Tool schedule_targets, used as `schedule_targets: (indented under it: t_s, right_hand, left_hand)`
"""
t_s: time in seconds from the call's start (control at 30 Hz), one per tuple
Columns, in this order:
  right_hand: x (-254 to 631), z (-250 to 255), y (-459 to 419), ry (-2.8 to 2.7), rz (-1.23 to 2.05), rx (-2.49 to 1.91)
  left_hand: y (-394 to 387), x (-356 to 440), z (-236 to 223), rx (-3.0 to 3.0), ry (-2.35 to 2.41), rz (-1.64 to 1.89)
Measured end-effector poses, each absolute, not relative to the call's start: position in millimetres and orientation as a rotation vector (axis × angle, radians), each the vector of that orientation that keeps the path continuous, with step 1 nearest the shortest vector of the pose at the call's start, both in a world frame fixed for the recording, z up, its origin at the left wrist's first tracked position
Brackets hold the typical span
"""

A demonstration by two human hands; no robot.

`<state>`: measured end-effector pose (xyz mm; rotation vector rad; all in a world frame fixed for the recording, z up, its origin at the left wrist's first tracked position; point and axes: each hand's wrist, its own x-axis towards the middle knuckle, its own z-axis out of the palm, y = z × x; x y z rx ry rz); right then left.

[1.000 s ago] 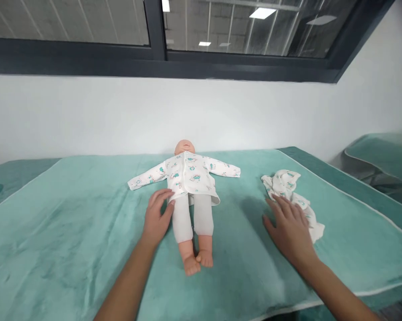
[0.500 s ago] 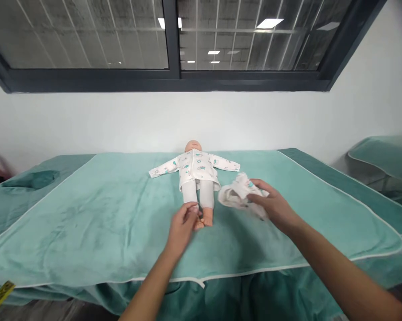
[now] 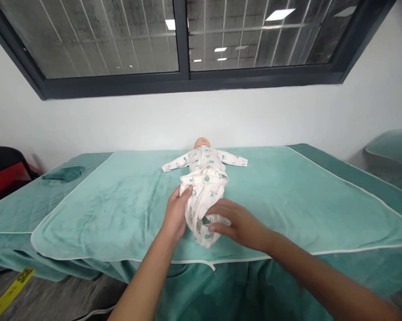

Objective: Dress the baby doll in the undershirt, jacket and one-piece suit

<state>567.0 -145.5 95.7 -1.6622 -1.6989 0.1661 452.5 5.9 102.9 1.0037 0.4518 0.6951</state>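
A baby doll lies on its back on a green blanket, arms spread, in a white printed long-sleeved top. White printed baby pants are held up in front of the doll's lower body, hiding its legs and feet. My left hand grips the pants at their left side, thumb on top of the cloth. My right hand is closed on the lower part of the pants, fingers around a bunched leg opening.
The blanket lies over a darker green bed cover. A green pillow is at the far right, a red and black bag at the far left. Behind are a white wall and a dark-framed window. Yellow tape marks the floor.
My right hand has brought the bunched pants left, in front of the doll's legs. My left hand has gone from the doll's foot to the pants, which are now spread open. The view has shifted slightly.
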Motion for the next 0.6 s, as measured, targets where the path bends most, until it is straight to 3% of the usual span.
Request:
schedule_targets:
  t_s: [0.13, 0.23, 0.43, 0.6]
  right_hand:
    - [586.7, 118.8, -139.7, -1.374, -0.151, -1.692]
    - [596.5, 136.7, -130.1, -1.429, -0.243, -1.715]
    - [603.6, 179.9, -127.2, -1.485, -0.043, -1.762]
    - [609.3, 215.6, -128.4, -1.831, 0.006, -1.770]
  left_hand:
    - [5.8, 454.0, 114.6, 0.999, 0.366, 0.690]
    - [4.8, 456.5, 127.5, 1.106, 0.330, 0.659]
    - [17.2, 453.6, 155.6, 1.537, 0.509, 1.077]
    - [29.2, 447.5, 183.9, 1.498, 0.546, 1.316]
